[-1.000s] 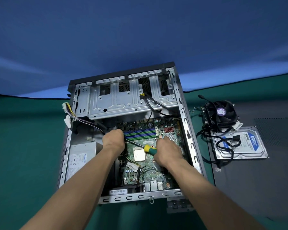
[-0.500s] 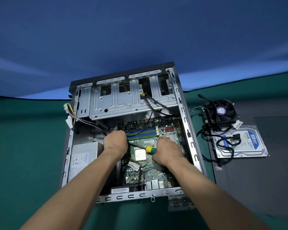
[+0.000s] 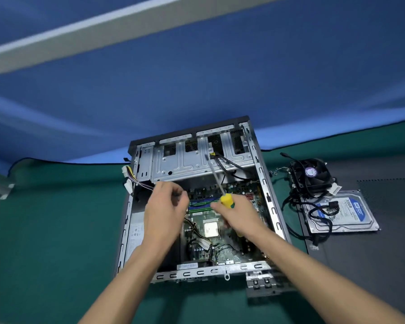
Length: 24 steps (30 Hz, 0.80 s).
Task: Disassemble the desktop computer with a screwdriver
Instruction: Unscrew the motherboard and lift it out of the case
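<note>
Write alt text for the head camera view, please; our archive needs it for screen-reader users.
Two bare hands work over an open desktop computer case on a green mat: the right hand grips a yellow-handled screwdriver with its shaft pointing up and away, the left hand hovers with curled fingers above the motherboard. A cooling fan and hard drive lie to the right.

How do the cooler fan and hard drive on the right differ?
The cooler fan is black, boxy and tall; the hard drive is flat, silver, with a blue-and-white label. The fan sits farther back, the drive nearer. Both lie outside the case, with black cables across them.
</note>
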{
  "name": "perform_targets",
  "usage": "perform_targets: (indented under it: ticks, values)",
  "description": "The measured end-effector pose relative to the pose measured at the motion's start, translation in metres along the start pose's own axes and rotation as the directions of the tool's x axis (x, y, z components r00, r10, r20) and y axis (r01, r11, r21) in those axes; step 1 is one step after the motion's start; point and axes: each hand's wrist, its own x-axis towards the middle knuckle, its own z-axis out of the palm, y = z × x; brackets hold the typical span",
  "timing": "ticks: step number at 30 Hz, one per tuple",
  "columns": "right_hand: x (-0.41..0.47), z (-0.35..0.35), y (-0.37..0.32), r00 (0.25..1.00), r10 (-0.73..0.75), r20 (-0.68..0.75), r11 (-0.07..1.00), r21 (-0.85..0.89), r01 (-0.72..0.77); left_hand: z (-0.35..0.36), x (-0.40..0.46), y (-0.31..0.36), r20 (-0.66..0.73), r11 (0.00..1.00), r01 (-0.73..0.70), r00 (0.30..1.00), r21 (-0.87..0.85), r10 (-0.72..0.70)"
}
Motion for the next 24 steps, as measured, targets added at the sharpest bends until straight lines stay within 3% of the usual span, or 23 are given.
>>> perform_targets:
  ticks: [4,9,18,20,24]
  values:
    - [-0.015,-0.02,-0.032,0.989,-0.138,0.05,0.952,0.281,0.118,-0.002,-0.004,0.028,0.156,0.992,-0.116,0.982,0.046,0.108]
    - [-0.027,-0.052,-0.049,0.985,-0.164,0.059,0.951,0.276,0.142,-0.002,0.001,0.062,0.161,0.957,-0.284,0.949,0.053,0.272]
    - [-0.041,-0.119,-0.018,0.996,-0.082,-0.033,0.913,0.399,0.088,0.032,0.006,0.116,0.274,0.796,-0.605,0.77,0.024,0.576]
    - [-0.042,-0.131,-0.007,0.995,-0.037,-0.098,0.919,0.387,0.072,0.048,0.007,0.122,0.338,0.833,-0.553,0.787,0.015,0.517]
    - [-0.04,-0.138,0.028,0.94,0.154,-0.306,0.915,0.404,-0.019,0.093,0.008,0.122,0.466,0.978,-0.199,0.873,0.067,0.146]
